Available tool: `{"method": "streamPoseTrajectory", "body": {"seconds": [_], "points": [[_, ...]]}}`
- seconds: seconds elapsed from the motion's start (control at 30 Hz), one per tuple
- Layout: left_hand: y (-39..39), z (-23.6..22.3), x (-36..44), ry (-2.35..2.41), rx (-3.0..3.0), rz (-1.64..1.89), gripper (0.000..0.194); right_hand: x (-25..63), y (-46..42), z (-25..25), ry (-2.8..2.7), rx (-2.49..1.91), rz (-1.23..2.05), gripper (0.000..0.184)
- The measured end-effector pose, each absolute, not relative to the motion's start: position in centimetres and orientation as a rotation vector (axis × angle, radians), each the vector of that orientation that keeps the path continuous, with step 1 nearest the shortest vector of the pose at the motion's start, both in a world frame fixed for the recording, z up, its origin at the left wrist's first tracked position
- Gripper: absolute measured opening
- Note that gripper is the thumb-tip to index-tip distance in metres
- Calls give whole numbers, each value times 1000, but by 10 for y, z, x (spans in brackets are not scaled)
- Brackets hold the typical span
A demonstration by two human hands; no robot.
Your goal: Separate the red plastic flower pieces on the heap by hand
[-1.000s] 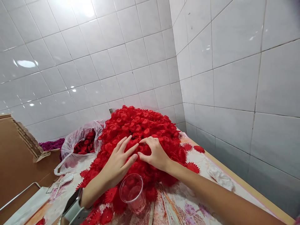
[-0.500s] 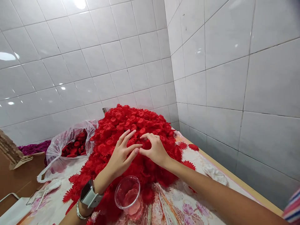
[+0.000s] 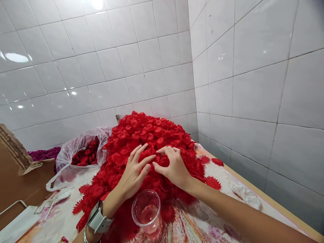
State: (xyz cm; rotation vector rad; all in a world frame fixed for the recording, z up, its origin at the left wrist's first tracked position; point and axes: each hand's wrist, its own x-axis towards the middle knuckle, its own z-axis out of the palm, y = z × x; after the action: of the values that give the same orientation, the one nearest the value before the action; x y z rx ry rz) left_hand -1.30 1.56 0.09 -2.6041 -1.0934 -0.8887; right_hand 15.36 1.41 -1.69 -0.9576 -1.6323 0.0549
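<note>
My left hand (image 3: 134, 172) is over the front of a big heap of red frilled flower pieces (image 3: 141, 131), with its thumb and forefinger curved close together and other fingers stretched out. Facing it, my right hand (image 3: 176, 167) is bent into a pinch-like curve. The fingertips of both hands nearly meet. Whatever lies between them blends into the red behind, so I cannot make it out. Below the hands stands a clear plastic cup (image 3: 146, 211) with a little clear or pinkish content. A watch (image 3: 97, 217) is on my left wrist.
A clear plastic bag (image 3: 68, 162) of darker red pieces sits to the left, with purple pieces (image 3: 45, 154) behind a cardboard box (image 3: 25, 179). Thin sticks (image 3: 187, 219) lie right of the cup. A crumpled white piece (image 3: 245, 195) rests near the table's right edge. Tiled walls enclose the corner.
The whole view has shifted, so things appear slightly farther right. My hands keep nearly the same pose, fingertips close together over the heap.
</note>
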Motion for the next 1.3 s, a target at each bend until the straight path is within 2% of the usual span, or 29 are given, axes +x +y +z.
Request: {"method": "streamPoseTrajectory", "body": {"seconds": [0.33, 0.47, 0.63, 0.77, 0.9, 1.0, 1.2, 1.3], "points": [[9, 2, -12, -1068, -2661, -975, 36, 155, 17, -23, -1688, -962, 166, 23], [7, 2, -8, -1153, -2631, -1195, 32, 154, 18, -26, -1717, -880, 72, 23], [5, -1, -1, -1360, -2703, -1699, 13, 157, 18, -24, -1721, -818, -32, 23], [4, -1, 3, -1668, -2748, -2127, 24, 157, 16, -22, -1759, -789, -65, 24], [2, 2, 5, -1777, -2898, -2125, 23, 153, 12, -24, -1814, -690, -168, 22], [1, 3, 5, -1753, -2909, -2267, 21, 151, 10, -26, -1839, -652, -227, 24], [2, 2, 4, -1757, -2954, -2513, 20, 153, 11, -23, -1822, -717, -188, 26], [3, 3, 5, -1786, -2932, -2523, 17, 154, 11, -22, -1828, -756, -156, 26]]}}
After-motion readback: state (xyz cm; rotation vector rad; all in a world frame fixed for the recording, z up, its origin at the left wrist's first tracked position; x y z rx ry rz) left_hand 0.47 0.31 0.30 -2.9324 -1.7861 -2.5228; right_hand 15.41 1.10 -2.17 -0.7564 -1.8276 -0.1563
